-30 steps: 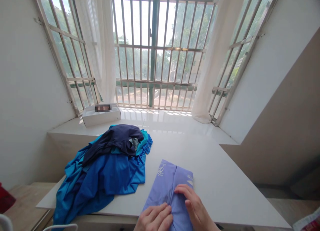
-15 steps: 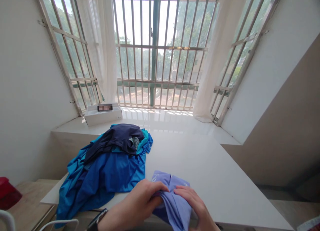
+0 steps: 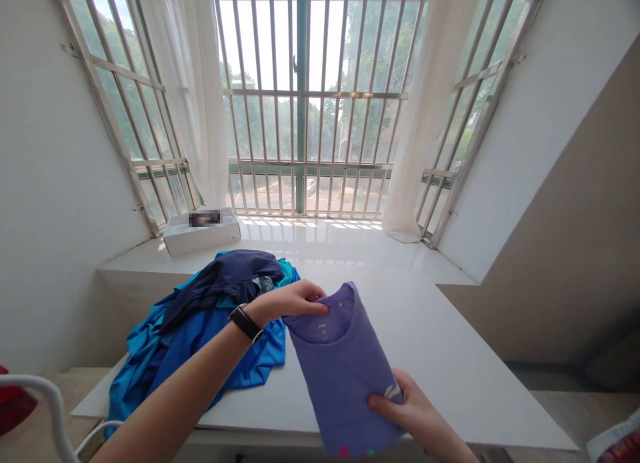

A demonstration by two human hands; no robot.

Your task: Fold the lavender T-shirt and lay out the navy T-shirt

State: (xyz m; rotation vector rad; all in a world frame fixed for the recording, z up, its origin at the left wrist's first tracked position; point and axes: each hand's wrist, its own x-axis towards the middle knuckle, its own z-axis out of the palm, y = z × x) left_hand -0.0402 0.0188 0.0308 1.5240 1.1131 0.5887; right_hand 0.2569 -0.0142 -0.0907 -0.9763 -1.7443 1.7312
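Note:
I hold a folded lilac shirt above the near edge of the white table. My left hand, with a black watch on the wrist, pinches the shirt's far end by the collar. My right hand grips its near lower corner, thumb on top. Both hands are closed on the cloth. The shirt's neck opening faces up toward the window.
A heap of blue and navy clothes lies on the table's left half. A white flat box rests on the window ledge behind it. Barred windows and sheer curtains stand beyond. A white rounded frame shows at the bottom left.
The lilac shirt lay flat under both hands; my left hand reached across it, and the shirt has been lifted and turned so the collar shows.

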